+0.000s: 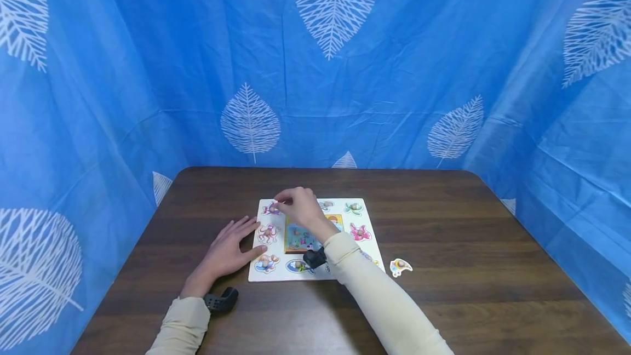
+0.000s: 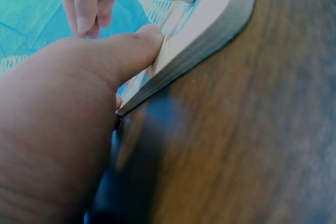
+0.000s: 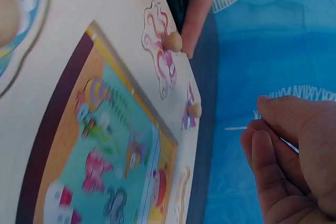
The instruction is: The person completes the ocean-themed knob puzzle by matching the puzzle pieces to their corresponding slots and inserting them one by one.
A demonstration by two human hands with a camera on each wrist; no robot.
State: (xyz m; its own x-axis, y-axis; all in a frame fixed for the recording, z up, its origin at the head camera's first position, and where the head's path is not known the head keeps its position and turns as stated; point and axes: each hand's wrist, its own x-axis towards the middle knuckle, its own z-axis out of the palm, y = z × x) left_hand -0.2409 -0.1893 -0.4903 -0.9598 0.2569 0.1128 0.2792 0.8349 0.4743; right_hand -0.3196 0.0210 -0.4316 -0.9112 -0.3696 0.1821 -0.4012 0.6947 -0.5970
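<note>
A white wooden knob puzzle board lies on the table with sea-animal pieces around its rim and an underwater picture in its middle. My left hand rests at the board's left side, fingers spread, its thumb on the board edge near a crab piece. Over the far left corner hovers my right hand, by a purple piece. In the right wrist view its loosely bent fingers hold nothing and stand apart from that piece's knob. A pink octopus piece sits in the board.
One loose colourful piece with a knob lies on the brown table, right of the board. Blue curtains with white leaf prints surround the table on the sides and back. The right forearm crosses over the board's lower right part.
</note>
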